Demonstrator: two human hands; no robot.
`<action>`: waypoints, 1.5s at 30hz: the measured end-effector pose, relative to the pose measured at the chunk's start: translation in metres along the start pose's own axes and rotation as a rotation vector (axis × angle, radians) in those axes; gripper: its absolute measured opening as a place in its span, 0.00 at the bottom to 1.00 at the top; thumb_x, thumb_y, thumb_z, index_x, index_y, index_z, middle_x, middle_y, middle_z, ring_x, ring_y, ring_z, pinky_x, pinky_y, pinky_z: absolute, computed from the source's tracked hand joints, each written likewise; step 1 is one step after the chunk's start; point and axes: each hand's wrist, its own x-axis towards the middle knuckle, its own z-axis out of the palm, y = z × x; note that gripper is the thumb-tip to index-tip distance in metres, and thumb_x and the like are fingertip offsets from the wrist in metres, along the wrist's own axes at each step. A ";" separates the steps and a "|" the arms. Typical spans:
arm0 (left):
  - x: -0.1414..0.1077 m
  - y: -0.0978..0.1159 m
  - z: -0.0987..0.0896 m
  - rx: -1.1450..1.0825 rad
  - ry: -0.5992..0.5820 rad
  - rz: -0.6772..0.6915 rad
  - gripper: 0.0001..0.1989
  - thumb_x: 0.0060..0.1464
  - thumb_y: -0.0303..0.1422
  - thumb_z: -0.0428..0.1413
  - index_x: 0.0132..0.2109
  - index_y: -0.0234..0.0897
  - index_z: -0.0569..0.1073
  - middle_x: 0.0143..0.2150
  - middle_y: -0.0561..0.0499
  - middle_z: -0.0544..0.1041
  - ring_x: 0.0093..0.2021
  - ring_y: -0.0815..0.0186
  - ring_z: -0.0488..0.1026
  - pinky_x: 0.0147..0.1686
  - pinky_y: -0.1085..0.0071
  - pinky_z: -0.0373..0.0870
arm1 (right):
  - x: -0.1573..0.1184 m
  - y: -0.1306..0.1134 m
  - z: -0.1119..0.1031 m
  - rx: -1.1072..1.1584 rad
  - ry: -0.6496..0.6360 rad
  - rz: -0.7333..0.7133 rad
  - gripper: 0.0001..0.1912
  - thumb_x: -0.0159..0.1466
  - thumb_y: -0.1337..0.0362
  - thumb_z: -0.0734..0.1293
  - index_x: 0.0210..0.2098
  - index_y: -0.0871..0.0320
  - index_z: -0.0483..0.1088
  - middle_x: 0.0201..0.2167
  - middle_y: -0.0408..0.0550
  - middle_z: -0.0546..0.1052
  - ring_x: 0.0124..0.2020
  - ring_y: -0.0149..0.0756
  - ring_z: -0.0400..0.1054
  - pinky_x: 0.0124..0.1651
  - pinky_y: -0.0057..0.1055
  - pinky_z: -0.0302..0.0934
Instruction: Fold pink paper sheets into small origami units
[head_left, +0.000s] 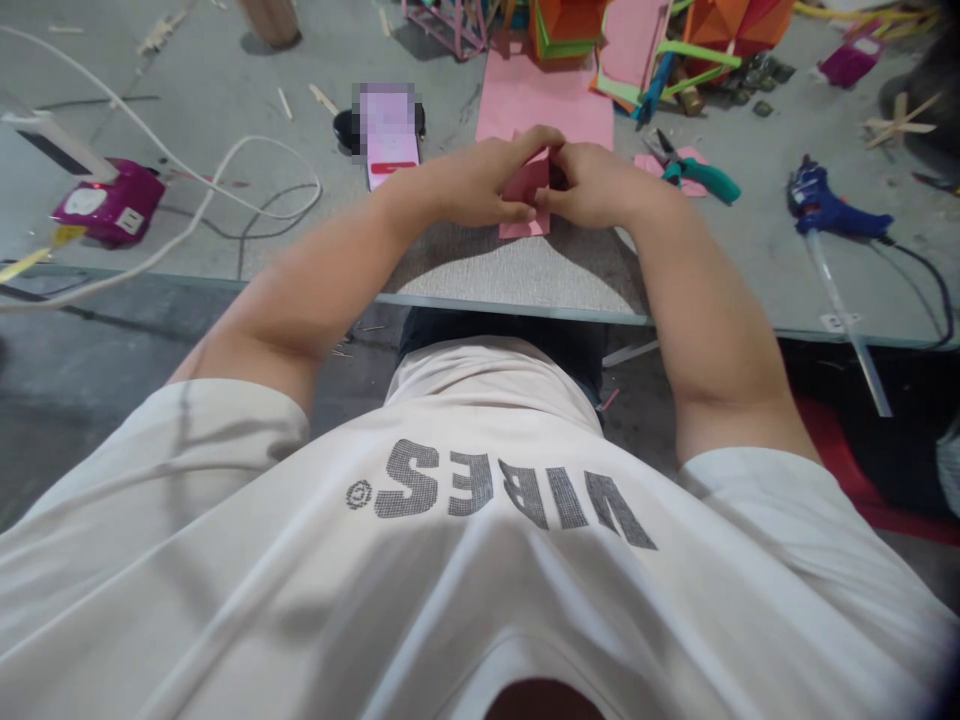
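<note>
Near the table's front edge, a small piece of pink paper (525,222) stands between my two hands. My left hand (484,180) is closed on its left side, thumb low and fingers reaching over the top. From the other side my right hand (596,185) pinches the same piece, its fingertips meeting those of the left at the top. Part of the paper is hidden behind the fingers. Just beyond lies a larger pink sheet (544,95). Right of my right hand, pliers with teal handles (705,175) rest on a pink scrap.
A blue glue gun (836,205) with a clear glue stick lies at the right, the stick past the table edge. A phone (394,150) leans left of my hands. Further left are a purple power socket (112,205) and loose cables. Colourful paper shapes (739,25) stand at the back.
</note>
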 end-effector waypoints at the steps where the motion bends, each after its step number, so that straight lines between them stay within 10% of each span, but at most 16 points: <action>1: 0.000 -0.001 0.000 -0.001 -0.007 -0.003 0.59 0.64 0.58 0.61 0.96 0.54 0.57 0.79 0.40 0.87 0.74 0.34 0.83 0.73 0.32 0.80 | 0.000 0.000 0.000 0.005 0.000 0.006 0.14 0.80 0.50 0.79 0.47 0.44 0.71 0.61 0.51 0.92 0.59 0.56 0.83 0.62 0.48 0.72; 4: 0.000 -0.003 0.000 -0.004 -0.020 -0.001 0.57 0.65 0.59 0.60 0.96 0.63 0.54 0.80 0.46 0.88 0.74 0.37 0.82 0.74 0.34 0.80 | 0.000 0.000 0.000 0.018 0.010 0.006 0.14 0.80 0.51 0.78 0.47 0.44 0.70 0.59 0.52 0.91 0.58 0.57 0.82 0.62 0.50 0.72; 9: -0.002 0.001 0.000 0.009 0.013 0.026 0.57 0.66 0.51 0.61 0.95 0.39 0.59 0.76 0.32 0.87 0.70 0.36 0.86 0.69 0.38 0.83 | 0.000 0.001 0.001 0.018 0.015 -0.014 0.11 0.79 0.52 0.76 0.48 0.45 0.71 0.59 0.58 0.91 0.58 0.62 0.84 0.65 0.57 0.74; 29: 0.001 -0.009 0.003 -0.072 -0.012 0.010 0.61 0.63 0.68 0.61 0.97 0.66 0.53 0.72 0.47 0.90 0.73 0.36 0.79 0.75 0.34 0.74 | 0.002 0.002 0.003 -0.041 0.021 0.020 0.14 0.79 0.45 0.78 0.51 0.45 0.76 0.62 0.56 0.91 0.60 0.61 0.83 0.66 0.56 0.76; 45: 0.000 0.003 0.000 0.057 -0.024 0.000 0.58 0.65 0.56 0.60 0.95 0.44 0.56 0.73 0.34 0.87 0.67 0.38 0.83 0.70 0.41 0.81 | -0.001 -0.003 0.001 -0.042 0.015 0.031 0.08 0.81 0.52 0.75 0.51 0.46 0.74 0.65 0.59 0.91 0.60 0.60 0.83 0.65 0.55 0.75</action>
